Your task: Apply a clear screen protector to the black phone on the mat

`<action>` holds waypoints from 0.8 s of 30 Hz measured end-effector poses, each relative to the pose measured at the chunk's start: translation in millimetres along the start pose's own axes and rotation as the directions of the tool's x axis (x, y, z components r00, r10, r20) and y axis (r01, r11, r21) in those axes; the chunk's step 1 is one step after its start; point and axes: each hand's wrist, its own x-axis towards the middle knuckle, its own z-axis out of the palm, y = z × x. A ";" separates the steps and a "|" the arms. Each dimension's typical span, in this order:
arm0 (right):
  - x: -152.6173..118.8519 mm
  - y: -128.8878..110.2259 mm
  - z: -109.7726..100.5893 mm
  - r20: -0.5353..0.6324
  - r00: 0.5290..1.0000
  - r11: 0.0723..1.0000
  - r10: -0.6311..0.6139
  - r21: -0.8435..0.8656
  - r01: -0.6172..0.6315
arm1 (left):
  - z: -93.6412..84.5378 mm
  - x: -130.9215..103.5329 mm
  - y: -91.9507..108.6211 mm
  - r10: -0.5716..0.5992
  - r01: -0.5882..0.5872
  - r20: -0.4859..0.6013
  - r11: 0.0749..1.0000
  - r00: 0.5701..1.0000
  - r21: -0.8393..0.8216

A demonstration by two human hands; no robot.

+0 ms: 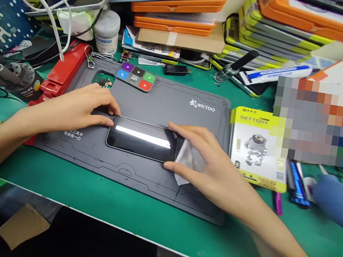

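A smartphone (139, 144) lies screen up on the grey work mat (165, 103), its dark glass reflecting a bright strip of light. My left hand (92, 105) grips its left end, with the thumb and a finger at the corners. At the other end, my right hand (209, 158) spans the phone, fingers on the far edge and thumb on the near edge. Beneath the right palm is a pale grey cloth (185, 163), partly hidden by that hand. A small panel with coloured squares (135, 77) rests on the mat behind the phone.
To the right lies a yellow-and-white battery box (257, 148); a person's blue sleeve (338, 203) is beyond it. A red clamp-like tool (59, 76) borders the mat's left side. Behind stand a white jar (106, 33), orange cases (178, 3), a glass bottle (227, 72) and stacked boxes (277, 36).
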 end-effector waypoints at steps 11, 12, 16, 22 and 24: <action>-1.3 4.7 3.4 -0.013 1.000 0.998 -0.027 -0.052 0.026 | 4.1 -7.1 1.6 0.020 -0.020 0.062 1.000 0.998 -0.008; -0.8 5.6 3.6 -0.009 0.999 0.998 -0.031 -0.050 0.030 | 4.6 -7.4 2.2 0.022 -0.022 0.065 1.000 0.998 0.001; 0.8 7.8 4.6 -0.011 1.000 0.999 -0.020 -0.029 0.020 | 8.3 -7.2 3.6 0.019 -0.022 0.060 0.999 0.998 0.039; 0.2 6.6 5.7 -0.009 0.999 0.999 -0.033 -0.030 0.033 | 14.8 -2.9 1.8 -0.014 0.015 0.028 0.999 1.000 -0.038; -0.4 5.9 6.2 -0.016 0.997 0.996 -0.073 -0.045 0.072 | 16.1 -2.6 1.9 -0.027 0.029 0.024 0.997 0.999 -0.066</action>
